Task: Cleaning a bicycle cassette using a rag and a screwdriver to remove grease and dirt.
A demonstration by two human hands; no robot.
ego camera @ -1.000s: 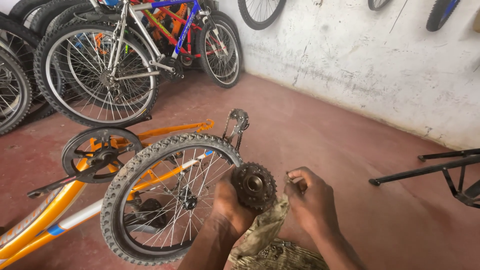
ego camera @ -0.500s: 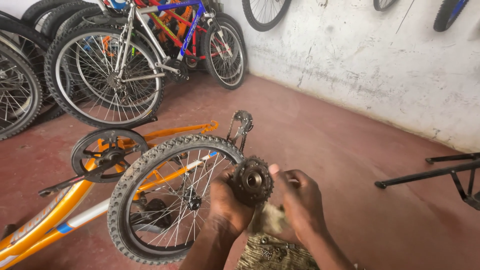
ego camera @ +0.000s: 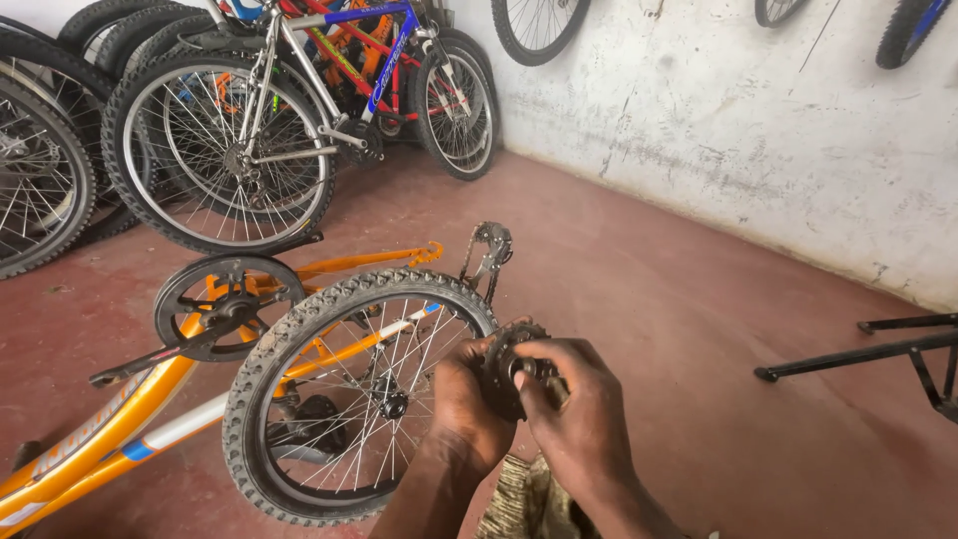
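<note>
I hold a dark, greasy sprocket cluster (ego camera: 504, 359) in front of me with both hands. My left hand (ego camera: 467, 407) grips its left side from below. My right hand (ego camera: 574, 404) covers its right side, with the fingertips pressed on its centre. Most of the cluster is hidden behind my fingers. Just to the left stands a small knobby-tyred rear wheel (ego camera: 349, 394) of an orange bicycle frame (ego camera: 120, 429) lying on the red floor. Its rear derailleur (ego camera: 489, 250) sticks up past the tyre.
A black chainring guard with crank (ego camera: 225, 299) sits on the orange frame. Several bicycles (ego camera: 299, 110) lean at the back left. Wheels hang on the white wall (ego camera: 748, 120). A black metal rack (ego camera: 898, 354) lies at the right. A patterned cloth (ego camera: 524, 499) is below my hands.
My right hand has moved over the face of the sprocket cluster, hiding most of it. Both hands have shifted slightly to the right and lower in view.
</note>
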